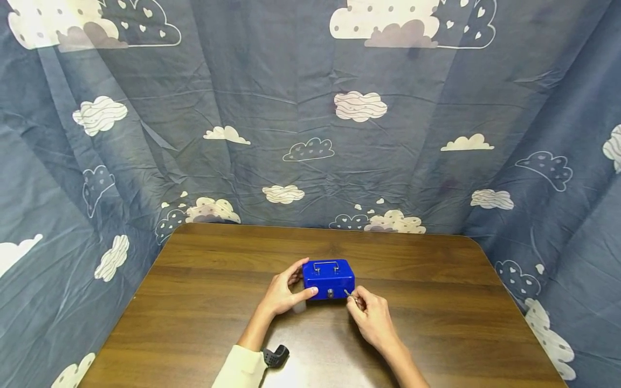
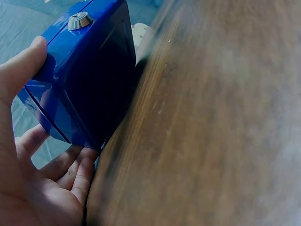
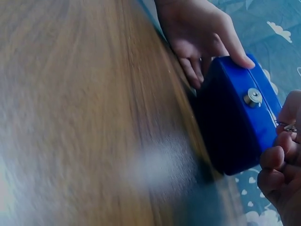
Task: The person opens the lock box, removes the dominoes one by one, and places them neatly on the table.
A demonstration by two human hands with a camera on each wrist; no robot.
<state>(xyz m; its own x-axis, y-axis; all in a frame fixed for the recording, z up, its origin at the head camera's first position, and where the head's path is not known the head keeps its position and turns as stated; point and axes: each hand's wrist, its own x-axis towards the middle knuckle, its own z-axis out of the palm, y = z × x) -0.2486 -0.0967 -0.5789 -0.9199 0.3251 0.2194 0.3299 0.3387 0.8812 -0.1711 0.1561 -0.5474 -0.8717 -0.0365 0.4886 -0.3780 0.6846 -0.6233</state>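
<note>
A blue metal cash box (image 1: 329, 278) with a folding handle on its lid is near the middle of the table. Its silver lock (image 3: 253, 97) faces the person. Both wrist views show the dark underside, with the front raised off the wood. My left hand (image 1: 281, 292) grips the box's left end, thumb pressed on the front and fingers around the side. Between thumb and forefinger, my right hand (image 1: 373, 318) pinches a small metal key (image 1: 347, 292). The key's tip is close to the front's right part, to the right of the lock; the fingers partly hide it.
The brown wooden table (image 1: 218, 269) has rounded far corners. A blue-grey curtain (image 1: 271, 81) with cloud prints hangs behind it and along both sides. A black wrist strap (image 1: 275, 357) is on the left forearm, by the pale sleeve (image 1: 241, 368).
</note>
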